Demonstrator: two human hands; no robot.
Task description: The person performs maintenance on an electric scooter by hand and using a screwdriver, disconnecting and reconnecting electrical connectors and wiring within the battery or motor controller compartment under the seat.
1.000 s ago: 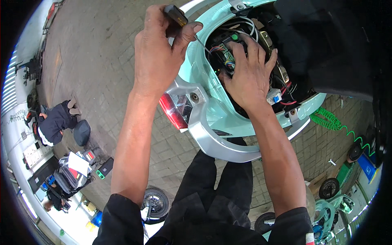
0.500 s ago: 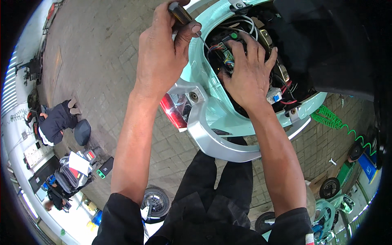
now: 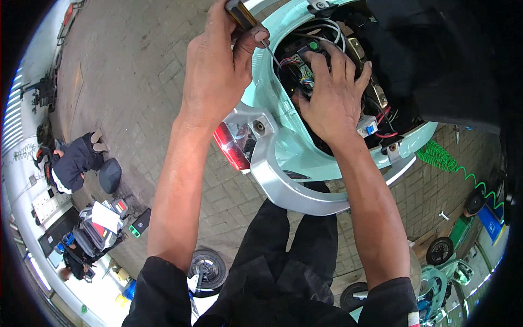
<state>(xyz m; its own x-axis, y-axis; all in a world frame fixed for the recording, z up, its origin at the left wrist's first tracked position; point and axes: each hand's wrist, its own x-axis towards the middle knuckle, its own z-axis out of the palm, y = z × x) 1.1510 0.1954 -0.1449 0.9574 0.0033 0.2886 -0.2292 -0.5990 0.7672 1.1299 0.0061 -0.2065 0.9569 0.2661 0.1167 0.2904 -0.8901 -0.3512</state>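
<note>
My left hand [image 3: 220, 71] is closed around the dark handle of a screwdriver [image 3: 242, 14]. Its thin shaft points down and right into the open body compartment of a mint-green scooter [image 3: 256, 98]. The tip lies near the coloured wires of a black connector module [image 3: 301, 70]. My right hand [image 3: 335, 101] reaches into that compartment, thumb and fingers curved about the module; part of the thumb and the module's far side are hidden. A green round part [image 3: 313, 46] shows just above the fingers. Beside the right wrist sits a white and blue connector [image 3: 368, 127].
A silver grab rail [image 3: 283, 193] and a red tail light [image 3: 233, 150] stick out towards me. Right of the compartment is a large black panel [image 3: 447, 65]. A coiled green hose [image 3: 438, 158] hangs farther right. At the left, a person [image 3: 79, 163] bends low near a black seat-like object [image 3: 110, 176].
Both hands keep their places. The screwdriver handle and the scooter body have shifted very slightly in view.
</note>
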